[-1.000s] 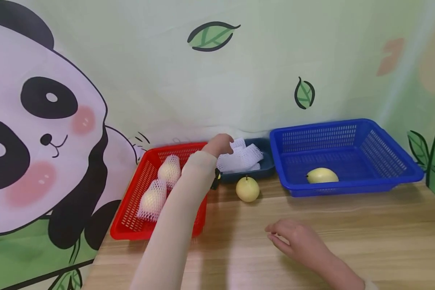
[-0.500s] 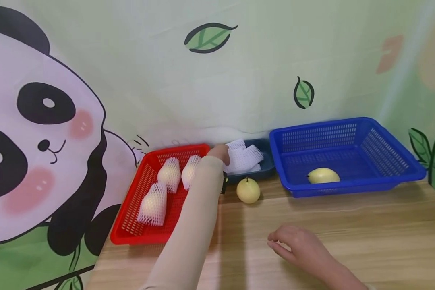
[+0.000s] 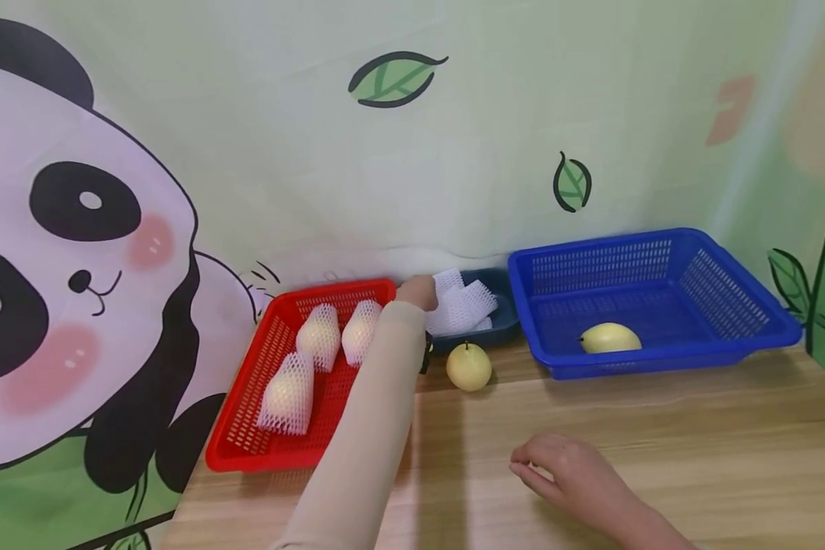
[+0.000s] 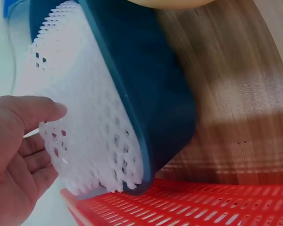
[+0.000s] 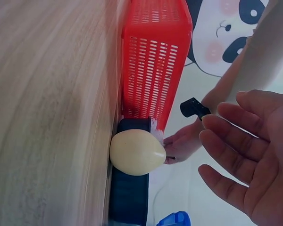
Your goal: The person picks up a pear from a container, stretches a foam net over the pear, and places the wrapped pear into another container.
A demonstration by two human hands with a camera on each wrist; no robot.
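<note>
My left hand [image 3: 419,292] reaches over the dark teal basket [image 4: 146,70] at the back. In the left wrist view its thumb lies on a white foam net sleeve [image 4: 89,99] and the fingers go behind the edge, pinching it. More white foam nets [image 3: 464,305] lie in that basket. In front of it a bare yellow pear [image 3: 469,367] stands on the table, stem up. My right hand [image 3: 571,473] hovers near the table's front, fingers loosely bent and holding nothing. The right wrist view shows its palm and relaxed fingers [image 5: 233,136].
A red basket [image 3: 241,458] on the left holds several pears in foam nets [image 3: 287,393]; my left forearm crosses over its right side. At the right, a blue basket [image 3: 660,365] contains one bare pear [image 3: 610,338]. A printed panda cloth hangs behind.
My left hand has lowered to the foam nets in the teal basket, and its fingers now pinch one. The right hand has barely moved. The view has tilted up slightly.
</note>
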